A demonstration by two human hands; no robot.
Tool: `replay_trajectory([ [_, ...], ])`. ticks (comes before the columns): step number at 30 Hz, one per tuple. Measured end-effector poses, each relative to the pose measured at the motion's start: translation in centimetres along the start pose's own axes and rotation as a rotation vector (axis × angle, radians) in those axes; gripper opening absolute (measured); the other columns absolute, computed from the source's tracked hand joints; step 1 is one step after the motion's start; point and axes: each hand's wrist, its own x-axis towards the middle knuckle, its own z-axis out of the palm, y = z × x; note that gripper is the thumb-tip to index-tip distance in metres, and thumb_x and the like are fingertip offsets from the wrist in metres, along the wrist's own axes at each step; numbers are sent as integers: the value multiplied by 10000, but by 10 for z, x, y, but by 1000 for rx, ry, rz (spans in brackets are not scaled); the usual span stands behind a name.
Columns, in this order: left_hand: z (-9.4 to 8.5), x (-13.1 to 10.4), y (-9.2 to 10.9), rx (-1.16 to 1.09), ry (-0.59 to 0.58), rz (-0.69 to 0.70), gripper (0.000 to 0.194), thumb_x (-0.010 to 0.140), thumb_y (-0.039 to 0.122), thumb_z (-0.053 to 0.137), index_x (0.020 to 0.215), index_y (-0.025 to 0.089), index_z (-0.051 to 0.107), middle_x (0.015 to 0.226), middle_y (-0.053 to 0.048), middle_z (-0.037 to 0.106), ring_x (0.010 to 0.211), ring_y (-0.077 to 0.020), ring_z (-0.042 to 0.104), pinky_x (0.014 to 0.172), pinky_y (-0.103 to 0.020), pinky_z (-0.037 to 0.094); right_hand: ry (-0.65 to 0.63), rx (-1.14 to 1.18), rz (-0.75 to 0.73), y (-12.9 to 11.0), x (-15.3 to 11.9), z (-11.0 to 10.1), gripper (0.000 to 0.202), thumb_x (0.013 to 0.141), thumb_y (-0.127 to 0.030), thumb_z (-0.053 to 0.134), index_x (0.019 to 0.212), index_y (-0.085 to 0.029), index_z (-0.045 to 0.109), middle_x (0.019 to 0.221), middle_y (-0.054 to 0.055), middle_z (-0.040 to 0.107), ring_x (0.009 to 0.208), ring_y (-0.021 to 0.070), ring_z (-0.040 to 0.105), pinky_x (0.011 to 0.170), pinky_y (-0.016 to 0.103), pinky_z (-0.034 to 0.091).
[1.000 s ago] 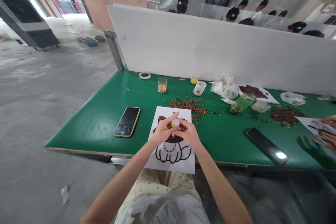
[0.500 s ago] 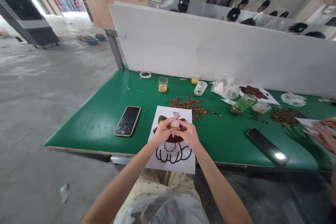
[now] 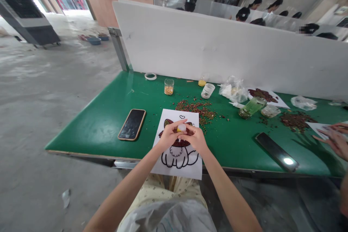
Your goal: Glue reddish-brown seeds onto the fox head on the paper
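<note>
Both my left hand (image 3: 170,136) and my right hand (image 3: 195,137) are closed around a small glue bottle (image 3: 181,128) with a yellow band, its nozzle pointing down. They hold it over a paper sheet (image 3: 165,172) printed with a black-outlined cat. Dark red and green beans fill the cat's head (image 3: 178,144), partly hidden under my hands; its body and tail are plain white. Just behind the sheet's upper right lies a loose spread of mixed beans (image 3: 195,108).
A phone (image 3: 132,124) lies left of the sheet. Behind stand a cup of corn kernels (image 3: 169,87), a tape roll (image 3: 150,76) and a tipped clear cup (image 3: 208,91). To the right are a green jar (image 3: 251,108), a lit phone (image 3: 276,151) and a co-worker's hands (image 3: 335,139).
My hands and the bottle stay almost in place over the cat's head. The view has shifted very slightly. The co-worker's hands at the right have moved a little.
</note>
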Motion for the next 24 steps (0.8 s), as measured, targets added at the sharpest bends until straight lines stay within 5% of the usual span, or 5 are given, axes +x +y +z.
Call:
replay_trajectory([
  [24,10,2,4,-146,12,-18,534,638,193,700,1165,144,624,913,-60,698,765,-162,620,726,-281,521,-23,11,-5,-12,-4,-6,454,579,-302,789,1008,-183,695,911,10,706,873,238,636,777,319,497],
])
